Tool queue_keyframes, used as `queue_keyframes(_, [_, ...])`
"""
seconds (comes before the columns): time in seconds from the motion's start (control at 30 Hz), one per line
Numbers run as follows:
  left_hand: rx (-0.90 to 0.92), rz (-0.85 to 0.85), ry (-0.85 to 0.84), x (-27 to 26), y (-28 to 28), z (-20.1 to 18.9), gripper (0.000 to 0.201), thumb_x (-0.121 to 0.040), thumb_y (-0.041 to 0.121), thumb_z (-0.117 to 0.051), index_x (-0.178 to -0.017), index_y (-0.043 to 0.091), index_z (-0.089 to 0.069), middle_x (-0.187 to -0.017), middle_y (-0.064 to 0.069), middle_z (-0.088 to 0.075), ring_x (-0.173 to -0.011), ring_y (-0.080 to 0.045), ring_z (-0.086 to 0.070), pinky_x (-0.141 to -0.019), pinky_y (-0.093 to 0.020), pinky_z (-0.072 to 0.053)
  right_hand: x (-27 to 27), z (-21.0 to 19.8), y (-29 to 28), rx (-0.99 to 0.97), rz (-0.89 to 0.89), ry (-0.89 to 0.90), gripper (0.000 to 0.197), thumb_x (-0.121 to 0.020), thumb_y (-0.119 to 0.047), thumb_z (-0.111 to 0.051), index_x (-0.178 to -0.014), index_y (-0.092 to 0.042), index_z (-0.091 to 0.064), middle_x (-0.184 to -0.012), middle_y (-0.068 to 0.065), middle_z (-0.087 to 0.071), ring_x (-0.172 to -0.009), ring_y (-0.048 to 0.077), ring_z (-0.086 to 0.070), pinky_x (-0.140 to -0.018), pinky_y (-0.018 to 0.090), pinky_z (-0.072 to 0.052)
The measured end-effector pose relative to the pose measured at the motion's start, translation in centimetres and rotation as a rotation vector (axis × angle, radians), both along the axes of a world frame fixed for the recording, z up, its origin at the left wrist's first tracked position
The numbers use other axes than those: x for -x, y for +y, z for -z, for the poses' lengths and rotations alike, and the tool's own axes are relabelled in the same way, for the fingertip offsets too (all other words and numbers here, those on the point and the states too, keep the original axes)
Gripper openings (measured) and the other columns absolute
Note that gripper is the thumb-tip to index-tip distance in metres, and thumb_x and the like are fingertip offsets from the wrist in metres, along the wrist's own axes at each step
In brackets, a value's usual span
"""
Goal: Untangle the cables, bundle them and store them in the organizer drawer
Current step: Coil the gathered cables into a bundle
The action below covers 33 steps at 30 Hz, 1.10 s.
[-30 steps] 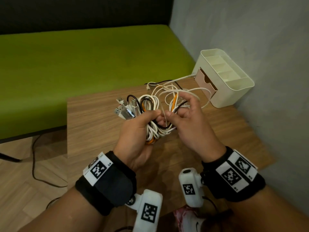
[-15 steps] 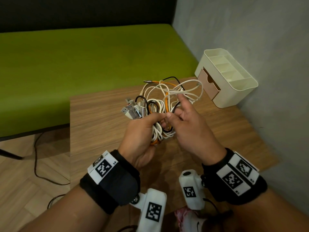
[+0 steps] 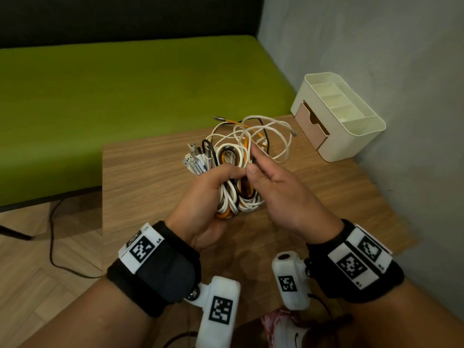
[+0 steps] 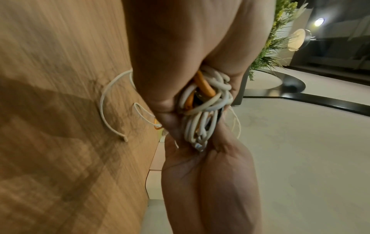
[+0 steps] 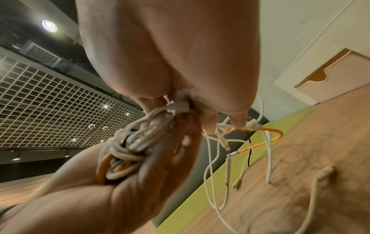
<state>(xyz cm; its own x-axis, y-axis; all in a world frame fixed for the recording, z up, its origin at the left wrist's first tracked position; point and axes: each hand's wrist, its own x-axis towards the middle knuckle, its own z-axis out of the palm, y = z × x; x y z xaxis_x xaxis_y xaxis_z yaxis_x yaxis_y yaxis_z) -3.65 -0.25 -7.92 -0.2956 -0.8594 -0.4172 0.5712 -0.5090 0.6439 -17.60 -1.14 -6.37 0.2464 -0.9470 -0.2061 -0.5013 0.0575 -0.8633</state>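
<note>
Bundling step: left hand (image 3: pixel 208 194) clenches the coiled white, orange and black cable bundle (image 3: pixel 233 187) above the wooden table (image 3: pixel 150 177); right hand (image 3: pixel 278 189) seemingly pinches a strand. Next: wrap loose loops, then beige organizer drawer (image 3: pixel 311 124).

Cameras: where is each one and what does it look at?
Head: up on the head, looking down at the table, both hands and wristbands, the organizer.
Left wrist: under the left hand, looking along it at the cables.
Right wrist: under the right hand, looking at the fingers, cables and drawer.
All three show the cables.
</note>
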Motion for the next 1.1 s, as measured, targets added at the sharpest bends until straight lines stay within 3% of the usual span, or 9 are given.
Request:
queue_keyframes(0.13, [0.008,0.046,0.043,-0.2,0.1,0.0,0.031,-0.081,0.018,-0.055,-0.106,0.004,-0.067,-0.087,-0.012,-0.069,-0.077,-0.022,-0.067,-0.070,-0.033,-0.058,0.3,0.5,-0.5,0.019,-0.050,-0.013,0.055,-0.100,-0.048,-0.041,-0.151,-0.045,-0.022,-0.155,-0.021,-0.030,-0.138,-0.005,-0.027,-0.106,0.012,-0.027])
queue_keyframes(0.27, [0.013,0.114,0.024,-0.4,0.2,0.1,0.022,-0.074,0.019,-0.061,-0.092,0.009,-0.068,-0.075,-0.008,-0.068,-0.064,-0.017,-0.069,-0.049,-0.026,-0.055,1.0,0.7,-1.0,0.001,-0.110,0.034,0.051,-0.097,-0.055,-0.041,-0.147,-0.054,-0.027,-0.152,-0.023,-0.038,-0.136,-0.004,-0.036,-0.109,0.021,-0.034])
queue_keyframes(0.4, [0.021,0.174,-0.035,-0.5,0.3,0.0,0.021,-0.070,0.019,-0.066,-0.090,0.012,-0.069,-0.075,-0.006,-0.069,-0.065,-0.015,-0.070,-0.043,-0.022,-0.051,1.2,0.7,-0.8,-0.015,-0.120,0.129,0.046,-0.097,-0.058,-0.036,-0.142,-0.061,-0.028,-0.122,-0.011,-0.065,-0.092,0.004,-0.066,-0.089,0.035,-0.054])
queue_keyframes(0.6, [0.007,0.110,-0.139,0.2,0.2,-0.1,0.032,-0.065,0.016,-0.068,-0.095,0.007,-0.064,-0.070,-0.008,-0.062,-0.054,-0.013,-0.062,-0.037,-0.019,-0.040,0.6,0.3,-0.6,-0.050,-0.088,0.207,0.053,-0.096,-0.061,-0.028,-0.148,-0.056,-0.018,-0.085,-0.009,-0.066,-0.075,0.000,-0.062,-0.067,0.024,-0.044])
queue_keyframes(0.67, [0.005,0.075,-0.138,0.3,0.1,-0.1,0.039,-0.065,0.015,-0.068,-0.102,0.004,-0.063,-0.069,-0.010,-0.059,-0.052,-0.013,-0.058,-0.036,-0.019,-0.037,0.4,0.5,-0.5,-0.021,-0.028,0.150,0.063,-0.088,-0.069,-0.028,-0.148,-0.056,-0.014,-0.088,-0.009,-0.067,-0.073,0.000,-0.063,-0.067,0.024,-0.047])
queue_keyframes(0.77, [-0.006,0.055,-0.134,0.2,-0.1,-0.2,0.045,-0.064,0.016,-0.069,-0.107,0.004,-0.064,-0.068,-0.010,-0.058,-0.053,-0.013,-0.056,-0.036,-0.018,-0.035,0.1,1.1,-0.6,0.034,0.043,0.071,0.068,-0.085,-0.070,-0.036,-0.149,-0.048,-0.024,-0.075,-0.012,-0.066,-0.068,-0.004,-0.065,-0.065,0.023,-0.048])
queue_keyframes(0.93, [-0.071,0.022,-0.105,-0.5,-0.3,-0.3,0.025,-0.066,0.017,-0.070,-0.090,0.010,-0.065,-0.073,-0.003,-0.062,-0.057,-0.009,-0.056,-0.036,-0.016,-0.034,0.3,1.2,-0.6,0.062,0.171,-0.044,0.069,-0.084,-0.067,-0.047,-0.147,-0.040,-0.035,-0.073,-0.014,-0.070,-0.074,-0.006,-0.067,-0.071,0.027,-0.054])
queue_keyframes(1.0, [-0.125,-0.032,-0.081,-1.2,-0.8,-0.2,0.012,-0.070,0.015,-0.067,-0.080,0.013,-0.062,-0.071,-0.001,-0.057,-0.055,-0.009,-0.053,-0.034,-0.015,-0.033,0.6,0.9,-0.8,0.043,0.192,-0.161,0.057,-0.083,-0.057,-0.057,-0.131,-0.028,-0.054,-0.073,-0.008,-0.071,-0.066,-0.004,-0.065,-0.061,0.022,-0.048])
queue_keyframes(1.1, [-0.144,-0.095,-0.070,-2.0,-1.5,-0.1,0.012,-0.085,0.011,-0.060,-0.074,0.014,-0.058,-0.069,0.000,-0.053,-0.055,-0.008,-0.051,-0.034,-0.014,-0.032,1.0,1.3,-1.0,-0.003,0.070,-0.294,0.025,-0.082,-0.018,-0.074,-0.103,-0.009,-0.064,-0.077,0.007,-0.066,-0.060,0.009,-0.061,-0.053,0.019,-0.046])
